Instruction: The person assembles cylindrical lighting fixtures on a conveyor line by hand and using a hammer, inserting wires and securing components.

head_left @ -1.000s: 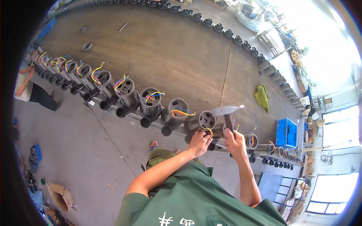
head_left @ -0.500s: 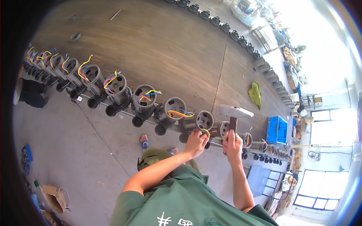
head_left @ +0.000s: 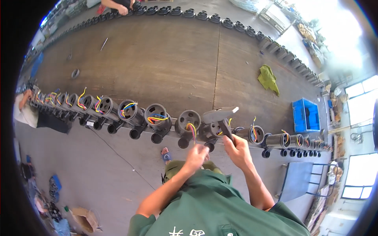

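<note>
My right hand (head_left: 237, 150) is closed round the dark handle of a hammer (head_left: 220, 114). The hammer's head hangs above a grey motor housing (head_left: 214, 129) in the row at the table's edge. My left hand (head_left: 197, 156), a little smeared by motion, is closed at the near side of the housing (head_left: 189, 118) to its left. Yellow and red wires (head_left: 193, 131) come out of that housing's open top and run down to my left fingers, which pinch their ends. The housings are round, with slotted inner faces and short side pipes.
More housings (head_left: 155, 114) with coloured wires line the near edge of the brown table (head_left: 157, 59). A green cloth (head_left: 268, 80) and a blue crate (head_left: 306, 115) lie at right. Dark round parts (head_left: 189, 13) line the far edge. Another person's hand (head_left: 123, 10) works there; someone else (head_left: 27, 108) stands at left.
The view has shifted, bringing more of the far edge and other people in. My left hand has drawn toward my body with the wires. The hammer is still in my right hand, over a housing.
</note>
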Demonstrator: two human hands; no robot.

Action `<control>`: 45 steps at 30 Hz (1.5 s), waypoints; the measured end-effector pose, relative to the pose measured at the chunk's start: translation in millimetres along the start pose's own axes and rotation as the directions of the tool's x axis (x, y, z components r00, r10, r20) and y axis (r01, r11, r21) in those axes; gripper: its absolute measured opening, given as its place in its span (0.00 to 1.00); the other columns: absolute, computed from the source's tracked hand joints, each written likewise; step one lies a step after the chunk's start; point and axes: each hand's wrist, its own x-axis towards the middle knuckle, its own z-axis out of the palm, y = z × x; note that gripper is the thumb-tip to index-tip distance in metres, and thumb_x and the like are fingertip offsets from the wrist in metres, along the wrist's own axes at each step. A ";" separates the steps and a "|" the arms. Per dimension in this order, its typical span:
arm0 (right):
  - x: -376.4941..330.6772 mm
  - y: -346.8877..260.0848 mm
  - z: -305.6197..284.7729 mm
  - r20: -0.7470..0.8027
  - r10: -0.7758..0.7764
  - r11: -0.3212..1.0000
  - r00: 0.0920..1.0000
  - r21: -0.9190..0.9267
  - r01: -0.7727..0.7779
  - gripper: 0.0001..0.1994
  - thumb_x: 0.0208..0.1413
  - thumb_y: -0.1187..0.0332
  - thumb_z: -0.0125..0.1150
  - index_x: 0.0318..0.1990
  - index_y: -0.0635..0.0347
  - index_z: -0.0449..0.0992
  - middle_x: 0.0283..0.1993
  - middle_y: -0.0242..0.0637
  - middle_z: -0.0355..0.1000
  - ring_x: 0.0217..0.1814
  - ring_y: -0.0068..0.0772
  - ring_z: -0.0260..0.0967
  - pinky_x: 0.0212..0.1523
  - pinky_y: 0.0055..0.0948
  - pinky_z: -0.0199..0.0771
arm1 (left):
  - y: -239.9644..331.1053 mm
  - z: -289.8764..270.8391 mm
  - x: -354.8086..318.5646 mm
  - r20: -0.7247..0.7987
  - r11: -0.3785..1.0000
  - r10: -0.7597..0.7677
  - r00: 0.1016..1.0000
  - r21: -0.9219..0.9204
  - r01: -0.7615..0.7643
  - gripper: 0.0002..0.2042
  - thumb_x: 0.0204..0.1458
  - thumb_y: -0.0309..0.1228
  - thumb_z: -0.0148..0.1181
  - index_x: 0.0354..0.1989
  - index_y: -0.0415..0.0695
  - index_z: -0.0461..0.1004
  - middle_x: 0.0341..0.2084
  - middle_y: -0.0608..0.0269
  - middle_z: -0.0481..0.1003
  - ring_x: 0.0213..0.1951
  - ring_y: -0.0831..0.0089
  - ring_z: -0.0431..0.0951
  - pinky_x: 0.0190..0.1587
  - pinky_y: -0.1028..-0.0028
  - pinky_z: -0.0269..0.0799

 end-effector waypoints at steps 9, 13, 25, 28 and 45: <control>-26.7 25.7 -82.4 -0.083 0.154 0.963 0.985 0.235 -0.131 0.22 0.68 0.49 0.59 0.32 0.59 0.72 0.22 0.22 0.65 0.24 0.14 0.60 0.23 0.23 0.59 | 100.0 84.8 5.7 0.103 0.993 0.115 0.988 0.003 -0.116 0.34 0.59 0.32 0.65 0.68 0.33 0.53 0.21 0.63 0.75 0.16 0.82 0.69 0.19 0.78 0.64; -38.4 37.4 -83.7 -0.091 0.207 0.940 0.974 0.295 -0.172 0.20 0.68 0.50 0.59 0.33 0.59 0.73 0.23 0.22 0.65 0.24 0.14 0.60 0.24 0.23 0.60 | 83.0 88.8 8.2 0.191 0.945 0.119 0.974 0.279 -0.170 0.26 0.57 0.35 0.66 0.60 0.36 0.64 0.21 0.62 0.76 0.19 0.77 0.73 0.23 0.71 0.69; -6.3 59.1 -32.0 -0.105 -0.025 0.893 0.994 -0.449 -0.025 0.20 0.64 0.52 0.61 0.36 0.64 0.79 0.22 0.48 0.73 0.24 0.45 0.71 0.30 0.43 0.69 | 9.4 55.1 19.1 0.458 0.108 0.651 0.606 0.734 -0.670 0.09 0.57 0.31 0.62 0.42 0.44 0.70 0.27 0.57 0.77 0.31 0.56 0.82 0.33 0.59 0.79; -4.6 32.9 -37.4 -0.077 -0.010 0.917 0.997 -0.398 -0.021 0.19 0.64 0.53 0.61 0.38 0.65 0.79 0.22 0.46 0.72 0.22 0.42 0.70 0.29 0.41 0.68 | 16.6 54.4 24.8 0.477 0.084 0.711 0.516 0.672 -0.736 0.08 0.56 0.29 0.63 0.38 0.41 0.70 0.26 0.55 0.78 0.31 0.55 0.82 0.38 0.60 0.78; 2.3 41.2 -34.5 -0.081 0.042 0.910 0.996 -0.408 -0.072 0.22 0.67 0.54 0.60 0.29 0.65 0.76 0.20 0.28 0.68 0.21 0.19 0.62 0.23 0.29 0.63 | 12.9 54.7 32.2 0.506 0.088 0.704 0.499 0.634 -0.768 0.11 0.53 0.27 0.63 0.42 0.40 0.70 0.31 0.53 0.78 0.40 0.54 0.80 0.45 0.58 0.75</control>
